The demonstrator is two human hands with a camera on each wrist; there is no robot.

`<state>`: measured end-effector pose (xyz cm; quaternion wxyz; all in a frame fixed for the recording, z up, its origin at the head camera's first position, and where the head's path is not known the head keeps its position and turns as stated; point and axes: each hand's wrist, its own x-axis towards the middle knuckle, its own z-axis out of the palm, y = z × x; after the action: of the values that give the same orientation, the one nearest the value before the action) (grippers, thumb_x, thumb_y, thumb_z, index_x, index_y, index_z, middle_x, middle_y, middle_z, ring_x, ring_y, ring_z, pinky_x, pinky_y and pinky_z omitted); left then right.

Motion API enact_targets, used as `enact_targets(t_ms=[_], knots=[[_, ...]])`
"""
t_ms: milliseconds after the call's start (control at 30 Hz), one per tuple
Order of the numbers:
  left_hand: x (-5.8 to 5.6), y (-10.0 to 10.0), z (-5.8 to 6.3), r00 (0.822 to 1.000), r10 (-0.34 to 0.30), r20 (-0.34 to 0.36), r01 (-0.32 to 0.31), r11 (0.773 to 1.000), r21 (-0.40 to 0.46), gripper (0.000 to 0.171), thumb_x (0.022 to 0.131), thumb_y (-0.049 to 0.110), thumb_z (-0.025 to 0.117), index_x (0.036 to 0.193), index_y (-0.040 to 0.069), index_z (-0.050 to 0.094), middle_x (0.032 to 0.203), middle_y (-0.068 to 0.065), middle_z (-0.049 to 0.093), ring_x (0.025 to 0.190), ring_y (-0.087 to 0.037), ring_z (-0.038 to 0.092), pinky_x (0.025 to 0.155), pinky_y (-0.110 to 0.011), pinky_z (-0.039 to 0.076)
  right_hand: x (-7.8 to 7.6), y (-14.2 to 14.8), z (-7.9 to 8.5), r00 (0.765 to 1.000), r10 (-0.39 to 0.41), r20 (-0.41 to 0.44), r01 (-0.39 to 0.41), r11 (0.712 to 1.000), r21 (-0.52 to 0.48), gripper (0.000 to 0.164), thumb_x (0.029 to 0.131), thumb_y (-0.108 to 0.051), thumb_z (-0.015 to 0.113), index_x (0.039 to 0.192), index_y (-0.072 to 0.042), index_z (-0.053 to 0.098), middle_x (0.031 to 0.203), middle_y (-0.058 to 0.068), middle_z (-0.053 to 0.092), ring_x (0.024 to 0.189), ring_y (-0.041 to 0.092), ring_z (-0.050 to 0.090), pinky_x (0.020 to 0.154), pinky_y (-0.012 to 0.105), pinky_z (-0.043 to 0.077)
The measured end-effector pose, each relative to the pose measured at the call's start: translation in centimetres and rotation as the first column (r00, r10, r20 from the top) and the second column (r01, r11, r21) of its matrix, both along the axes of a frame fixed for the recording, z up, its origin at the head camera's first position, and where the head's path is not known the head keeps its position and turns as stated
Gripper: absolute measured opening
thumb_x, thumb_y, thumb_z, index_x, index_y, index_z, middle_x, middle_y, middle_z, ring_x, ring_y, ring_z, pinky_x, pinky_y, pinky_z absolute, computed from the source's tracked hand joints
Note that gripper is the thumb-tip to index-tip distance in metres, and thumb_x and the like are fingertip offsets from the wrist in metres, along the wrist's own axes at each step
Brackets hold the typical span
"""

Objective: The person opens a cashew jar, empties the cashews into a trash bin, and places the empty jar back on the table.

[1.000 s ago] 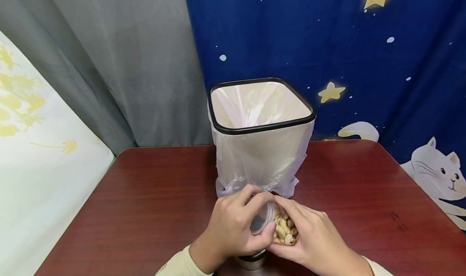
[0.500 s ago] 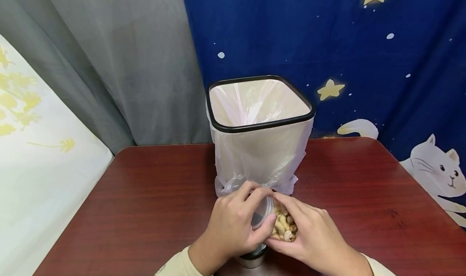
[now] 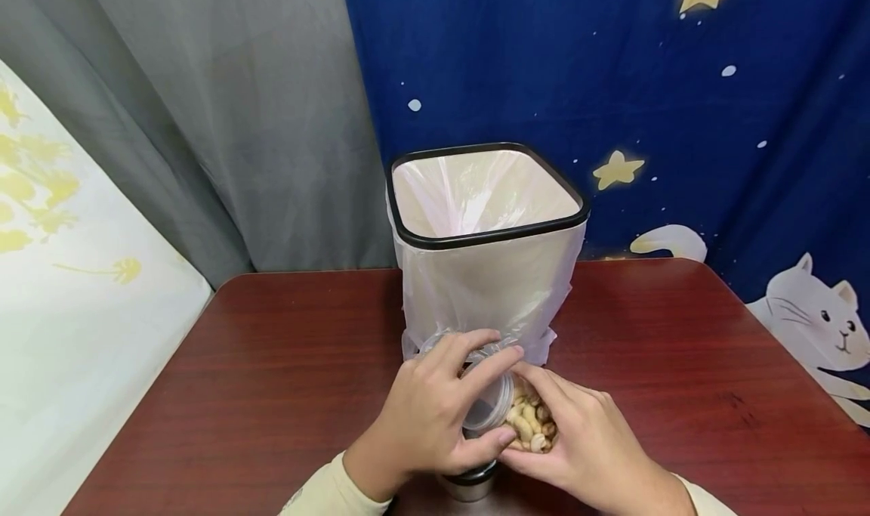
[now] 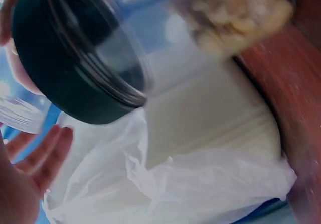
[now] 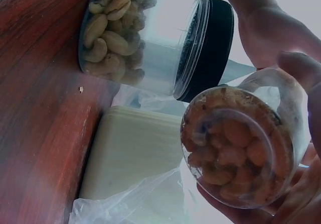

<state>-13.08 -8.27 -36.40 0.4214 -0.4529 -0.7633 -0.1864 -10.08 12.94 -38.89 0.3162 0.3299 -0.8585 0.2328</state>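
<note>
My right hand (image 3: pixel 591 440) grips a clear plastic jar (image 5: pixel 241 148) of nuts, tilted on its side with its threaded mouth toward the left. Nuts (image 3: pixel 530 423) lie in its lower end. Beside the mouth is my left hand (image 3: pixel 431 410), fingers spread and fairly straight; in the left wrist view its fingertips (image 4: pixel 59 143) stand apart from the threaded rim. Whether its thumb touches the jar in the head view, I cannot tell. Below the hands a second clear jar with a black lid (image 5: pixel 213 45) stands on the table, partly filled with cashews (image 5: pixel 113 38).
A cream bin (image 3: pixel 489 282) with a black rim and a thin plastic bag lining stands just beyond the hands on the reddish-brown table (image 3: pixel 306 365). A small crumb (image 5: pixel 81 89) lies near the lidded jar. Curtains (image 3: pixel 292 108) hang behind the table.
My left hand's fingers have straightened and spread away from the mouth of the tilted jar, where they were curled before. My right hand keeps its hold, almost still.
</note>
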Motion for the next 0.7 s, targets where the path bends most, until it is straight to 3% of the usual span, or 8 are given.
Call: enact_targets(t_ms=[133,233,333,500,700], knots=[[-0.7,-0.3,0.4,0.982,-0.089,-0.165,0.087,0.996,-0.014,0.057,0.094,0.054,0.041,0.124,0.013,0.068,0.119,-0.011,0.065,0.098,-0.022,0.066,0.077,-0.031,0.059,0.2,0.1,0.1,0.999,0.045,0.018,-0.045,0.998,-0.033,0.074,0.074,-0.060,0.079,0.127,-0.012,0.060,0.107,-0.005,0.071,0.081,0.005,0.066,0.068,0.019,0.053],[-1.2,-0.6,0.8,0.947,-0.138,-0.290,0.136,0.990,-0.028,0.057,0.095,0.053,0.040,0.119,0.011,0.071,0.116,-0.015,0.068,0.097,-0.024,0.067,0.078,-0.031,0.059,0.2,0.1,0.3,0.993,0.118,0.010,-0.117,0.990,-0.082,0.075,0.075,-0.057,0.080,0.130,-0.010,0.060,0.110,-0.003,0.071,0.084,0.005,0.068,0.072,0.017,0.053],[-1.3,-0.9,1.0,0.914,-0.172,-0.368,0.170,0.985,-0.039,0.057,0.096,0.053,0.040,0.116,0.011,0.071,0.113,-0.016,0.069,0.093,-0.023,0.069,0.077,-0.029,0.059,0.1,0.0,0.4,0.983,0.184,-0.023,-0.186,0.976,-0.116,0.076,0.074,-0.053,0.083,0.130,-0.007,0.060,0.112,-0.003,0.071,0.085,0.005,0.067,0.072,0.016,0.053],[-1.2,-1.1,1.2,0.884,-0.211,-0.417,0.198,0.977,-0.073,0.056,0.095,0.053,0.041,0.115,0.011,0.072,0.111,-0.016,0.069,0.085,-0.020,0.070,0.074,-0.026,0.059,0.0,-0.1,0.5,0.974,0.223,-0.045,-0.227,0.966,-0.120,0.077,0.074,-0.052,0.083,0.130,-0.005,0.060,0.112,-0.003,0.071,0.087,0.005,0.068,0.074,0.016,0.054],[-1.1,-1.1,1.2,0.883,-0.246,-0.399,0.214,0.969,-0.124,0.053,0.095,0.051,0.041,0.114,0.012,0.071,0.109,-0.013,0.070,0.068,-0.012,0.062,0.062,-0.019,0.053,0.0,-0.1,0.4,0.967,0.249,-0.053,-0.252,0.964,-0.087,0.075,0.075,-0.052,0.081,0.130,-0.005,0.060,0.111,-0.004,0.071,0.087,0.005,0.068,0.075,0.018,0.054]])
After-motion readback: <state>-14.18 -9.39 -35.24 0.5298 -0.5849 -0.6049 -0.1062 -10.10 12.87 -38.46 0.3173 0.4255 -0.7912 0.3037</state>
